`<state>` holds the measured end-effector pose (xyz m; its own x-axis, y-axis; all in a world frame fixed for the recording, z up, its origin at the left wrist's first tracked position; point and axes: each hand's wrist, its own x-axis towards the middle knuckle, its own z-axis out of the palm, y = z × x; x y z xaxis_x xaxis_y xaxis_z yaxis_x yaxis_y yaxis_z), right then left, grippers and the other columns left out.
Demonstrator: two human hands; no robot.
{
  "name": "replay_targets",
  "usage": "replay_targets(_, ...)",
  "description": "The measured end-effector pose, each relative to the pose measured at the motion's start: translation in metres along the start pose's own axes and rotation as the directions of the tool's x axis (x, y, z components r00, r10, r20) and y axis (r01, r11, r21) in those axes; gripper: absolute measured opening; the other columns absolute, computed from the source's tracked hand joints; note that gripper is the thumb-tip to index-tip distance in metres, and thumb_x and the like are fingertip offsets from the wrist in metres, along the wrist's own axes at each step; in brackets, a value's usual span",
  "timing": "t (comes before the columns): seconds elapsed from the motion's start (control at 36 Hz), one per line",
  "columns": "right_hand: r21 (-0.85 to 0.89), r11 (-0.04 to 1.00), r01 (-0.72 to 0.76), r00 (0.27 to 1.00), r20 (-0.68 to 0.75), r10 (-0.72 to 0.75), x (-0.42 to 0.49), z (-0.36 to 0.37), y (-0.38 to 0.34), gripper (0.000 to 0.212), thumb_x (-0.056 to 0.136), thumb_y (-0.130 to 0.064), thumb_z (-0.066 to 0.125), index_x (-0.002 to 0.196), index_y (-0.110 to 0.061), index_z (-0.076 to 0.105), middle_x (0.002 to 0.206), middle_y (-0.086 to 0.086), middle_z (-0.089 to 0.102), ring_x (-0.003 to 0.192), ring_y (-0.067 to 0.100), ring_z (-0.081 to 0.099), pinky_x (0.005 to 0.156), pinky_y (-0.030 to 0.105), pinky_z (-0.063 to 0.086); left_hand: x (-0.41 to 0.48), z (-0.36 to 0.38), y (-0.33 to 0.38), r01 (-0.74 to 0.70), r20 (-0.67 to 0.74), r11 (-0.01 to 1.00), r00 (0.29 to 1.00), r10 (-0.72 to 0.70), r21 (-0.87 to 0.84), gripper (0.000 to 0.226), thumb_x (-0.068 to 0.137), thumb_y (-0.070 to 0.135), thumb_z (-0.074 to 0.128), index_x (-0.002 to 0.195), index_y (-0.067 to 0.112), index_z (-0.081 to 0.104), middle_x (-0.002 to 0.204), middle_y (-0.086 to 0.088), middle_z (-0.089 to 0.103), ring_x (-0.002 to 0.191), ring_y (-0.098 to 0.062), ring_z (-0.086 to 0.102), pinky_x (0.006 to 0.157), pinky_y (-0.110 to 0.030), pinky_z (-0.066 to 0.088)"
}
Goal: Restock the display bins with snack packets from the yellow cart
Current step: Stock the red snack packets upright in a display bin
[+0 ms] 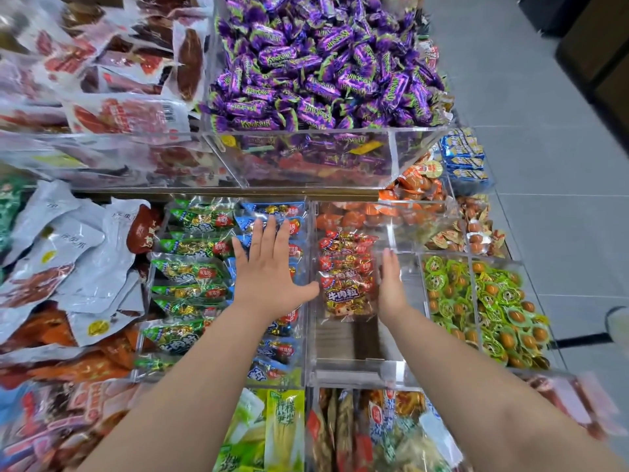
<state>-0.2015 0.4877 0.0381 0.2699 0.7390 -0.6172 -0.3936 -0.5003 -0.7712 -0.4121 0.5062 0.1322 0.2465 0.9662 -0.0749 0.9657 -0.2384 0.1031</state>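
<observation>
- A stack of red packets (347, 277) is seen in the far half of the middle bin (354, 369), at the centre of the frame. The near half of that bin is bare down to its floor.
- The left hand (269, 267) is held flat over the blue packets (272, 212) in the bin just to the left. Its grip is released, the fingers spread and straight, and the thumb is stretched toward the left edge of the red stack.
- The right hand (391, 284) is set edge-on against the right side of the red stack, fingers straight. Its grip is judged released as well, since nothing is clasped, though the thumb is hidden.
- The stack is judged to be getting squared up between the two hands, so this batch appears to be already placed.
- The rows of green packets (190, 270) and blue packets, left of centre, are seen filled almost to the front, and the purple sweets (323, 63) at upper centre are heaped high.
- The yellow cart is not seen anywhere in the frame, so what is left in it cannot be told.
- The task is judged to be partway done, as more red packets are needed for the bare front of the middle bin.
</observation>
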Motion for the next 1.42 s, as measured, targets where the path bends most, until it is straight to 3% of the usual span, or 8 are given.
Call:
replay_targets(0.11,0.147,0.988,-0.052,0.997,0.062,0.044,0.003,0.008,-0.006,0.054,0.086,-0.069,0.039,0.121,-0.032,0.058,0.116,0.002,0.068,0.101,0.020,0.067,0.077,0.044,0.056,0.001,0.001,-0.001,-0.004,-0.001,1.000,1.000,0.004,-0.004,0.116,0.065,0.080,0.038,0.150,0.024,-0.017,0.160,0.000,-0.019,0.140,-0.016,-0.032,0.109,-0.052,-0.022)
replay_targets(0.31,0.025,1.000,-0.017,0.996,0.083,0.015,0.001,0.008,-0.023,0.036,0.095,-0.058,0.034,0.100,-0.032,0.059,0.077,-0.014,0.073,0.065,0.001,0.069,0.045,0.021,0.053,0.000,0.001,-0.001,-0.014,-0.007,1.000,1.000,0.014,-0.012,0.117,0.061,0.083,0.029,0.151,0.023,-0.015,0.160,0.001,-0.017,0.137,-0.014,-0.034,0.108,-0.052,-0.023)
replay_targets(0.44,-0.128,0.992,0.013,0.993,-0.119,-0.028,-0.018,-0.004,-0.033,0.050,0.099,-0.047,0.034,0.139,-0.018,0.042,0.132,0.000,0.048,0.124,0.019,0.044,0.098,0.032,0.033,0.000,-0.002,0.001,0.008,0.028,1.000,1.000,-0.007,-0.022,0.117,0.066,0.082,0.040,0.152,0.023,-0.013,0.161,0.000,-0.016,0.145,-0.021,-0.023,0.111,-0.054,-0.018)
replay_targets(0.64,-0.158,0.976,0.152,0.976,-0.131,-0.174,-0.075,-0.027,-0.035,0.020,0.096,-0.021,0.050,0.100,-0.006,0.063,0.105,0.018,0.062,0.103,0.034,0.059,0.090,0.033,0.048,-0.011,-0.032,0.018,0.055,-0.037,0.969,0.997,-0.066,-0.240,0.079,0.085,0.058,0.056,0.149,0.023,0.027,0.161,-0.009,0.008,0.148,-0.029,-0.011,0.114,-0.055,-0.010)
replay_targets(0.78,-0.096,0.973,0.212,0.966,-0.127,-0.223,-0.123,-0.040,-0.031,0.009,0.093,-0.018,0.056,0.088,-0.017,0.064,0.084,0.002,0.064,0.083,0.019,0.059,0.087,0.036,0.050,-0.050,-0.050,0.053,-0.164,-0.276,0.881,0.960,0.040,-0.443,0.034,0.084,0.029,0.055,0.109,0.011,0.067,0.108,-0.011,0.065,0.110,-0.033,0.053,0.093,-0.041,0.039)
replay_targets(1.0,-0.022,0.961,0.274,0.915,-0.303,-0.268,-0.197,-0.055,0.013,0.008,0.091,-0.005,0.055,0.088,-0.005,0.063,0.077,0.009,0.060,0.067,0.016,0.055,0.062,0.024,0.046,-0.128,-0.003,0.085,-0.178,-0.019,0.581,0.963,0.269,-0.794,0.025,0.086,0.016,0.058,0.108,0.028,0.063,0.067,0.016,0.054,0.057,0.004,0.051,0.062,-0.017,0.041)
replay_targets(1.14,0.043,0.977,0.207,0.880,-0.444,-0.167,-0.252,-0.071,0.079,0.014,0.094,-0.005,0.050,0.082,-0.008,0.057,0.062,0.006,0.051,0.048,0.007,0.048,0.041,0.011,0.036,-0.182,0.048,0.079,-0.024,0.307,0.644,0.865,0.397,-0.765,0.027,0.087,0.011,0.058,0.076,0.037,0.058,0.061,0.014,0.059,0.058,0.001,0.052,0.064,-0.025,0.041)
replay_targets(1.42,0.353,0.926,-0.137,0.738,-0.587,0.333,-0.379,-0.113,0.260,0.026,0.094,-0.011,0.046,0.068,-0.016,0.048,0.069,0.006,0.049,0.058,0.013,0.043,0.055,0.023,0.031,-0.272,0.138,0.054,0.136,0.824,0.905,0.485,0.294,-0.403,0.017,0.100,0.020,0.043,0.086,0.021,0.053,0.074,-0.003,0.059,0.054,-0.013,0.056,0.042,-0.018,0.041)
